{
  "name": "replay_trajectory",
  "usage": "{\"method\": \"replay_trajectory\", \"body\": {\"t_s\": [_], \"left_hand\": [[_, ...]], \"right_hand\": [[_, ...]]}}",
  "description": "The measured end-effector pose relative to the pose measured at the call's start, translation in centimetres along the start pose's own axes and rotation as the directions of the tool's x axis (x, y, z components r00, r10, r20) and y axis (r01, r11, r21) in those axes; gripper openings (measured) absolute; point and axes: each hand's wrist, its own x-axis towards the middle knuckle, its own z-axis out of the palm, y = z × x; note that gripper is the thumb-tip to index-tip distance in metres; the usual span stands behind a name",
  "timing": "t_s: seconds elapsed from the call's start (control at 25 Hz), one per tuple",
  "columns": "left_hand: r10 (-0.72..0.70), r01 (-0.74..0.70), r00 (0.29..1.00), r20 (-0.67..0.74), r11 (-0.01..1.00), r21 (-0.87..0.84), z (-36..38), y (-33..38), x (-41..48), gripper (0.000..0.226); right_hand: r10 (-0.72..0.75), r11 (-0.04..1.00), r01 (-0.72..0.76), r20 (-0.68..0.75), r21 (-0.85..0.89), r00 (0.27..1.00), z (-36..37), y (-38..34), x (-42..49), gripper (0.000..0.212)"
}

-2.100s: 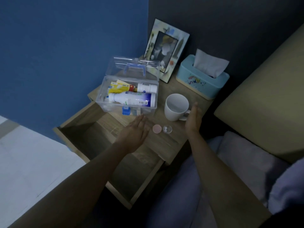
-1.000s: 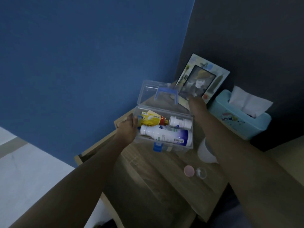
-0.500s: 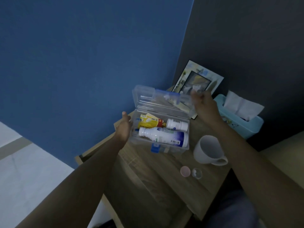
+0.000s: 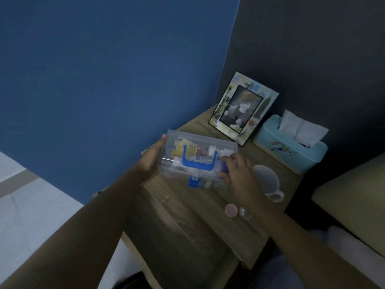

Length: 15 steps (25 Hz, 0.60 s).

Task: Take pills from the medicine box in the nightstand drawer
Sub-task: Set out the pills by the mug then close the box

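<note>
Both hands — left hand, right hand — fingers clamped on the clear, boxy plastic medicine box.

Left hand: bare, no ring or watch visible.
Right hand: bare, no ring visible.
Forearms: both bare to the frame edge, no sleeves in view.
Lap: pale bluish fabric at lower right, blurred.

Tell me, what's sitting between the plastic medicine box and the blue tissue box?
In the head view, the white mug stands between the medicine box and the tissue box.
</note>
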Motion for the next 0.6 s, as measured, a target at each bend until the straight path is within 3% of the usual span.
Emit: {"method": "replay_trajectory", "body": {"t_s": [0.2,0.4,0.6], "left_hand": [[0.056,-0.011,0.984,-0.170,0.967,0.253,0.3,-0.5,-0.4,0.047],[0.075,-0.015,0.984,-0.159,0.937,0.350,0.4,-0.5,-0.6,0.048],[0.122,-0.040,0.982,-0.144,0.882,0.470,0.3,-0.3,-0.6,0.048]], "right_hand": [[-0.123,0.992,0.122,-0.086,-0.022,0.989,0.5,-0.2,-0.5,0.052],[-0.276,0.959,0.277,0.018,-0.060,0.961,0.9,-1.6,2.0,0.071],[-0.356,0.926,0.366,0.104,-0.098,0.929,1.7,-1.3,3.3,0.077]]}}
